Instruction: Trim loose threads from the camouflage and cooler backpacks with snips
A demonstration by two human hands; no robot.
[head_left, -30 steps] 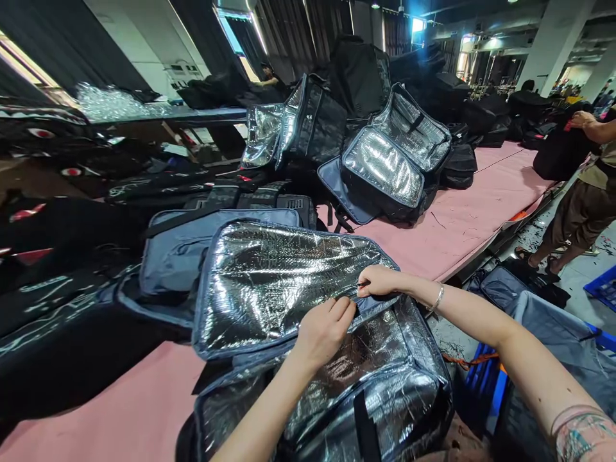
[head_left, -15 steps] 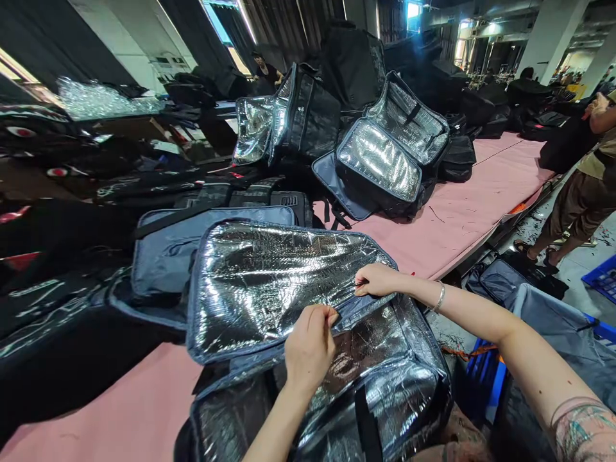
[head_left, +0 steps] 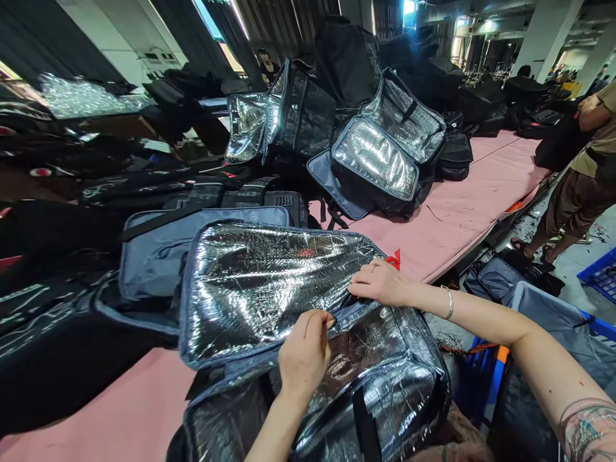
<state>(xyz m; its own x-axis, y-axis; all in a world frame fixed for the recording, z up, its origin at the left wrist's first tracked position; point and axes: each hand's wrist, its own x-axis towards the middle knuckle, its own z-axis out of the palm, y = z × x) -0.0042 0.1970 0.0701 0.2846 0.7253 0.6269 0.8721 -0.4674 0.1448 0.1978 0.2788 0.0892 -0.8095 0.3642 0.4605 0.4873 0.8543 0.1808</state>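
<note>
An insulated bag (head_left: 337,372) lies open before me, lined with shiny silver foil. Its foil-faced lid (head_left: 260,289), bordered in grey-blue binding, is folded back away from me. With thumb and fingers closed, my left hand (head_left: 305,353) pinches the grey seam at the lid's near edge. To its right, my right hand (head_left: 378,282) is closed over the same seam, near the lid's right corner. A small red piece (head_left: 393,259) shows just behind the right hand; its kind is unclear. What lies inside the right fingers is hidden. A black strap (head_left: 366,423) crosses the foil interior.
More foil-lined bags (head_left: 375,157) are piled farther back on the pink table (head_left: 462,205). Dark bags and fabric (head_left: 58,359) crowd the left. Blue crates (head_left: 599,276) and a grey bag (head_left: 553,321) are on the right. A person (head_left: 572,173) stands beyond the table's right edge.
My right hand has turned over, its fingers now lying lower on the seam, and the red piece has come into fuller view behind it. My left hand has barely moved.
</note>
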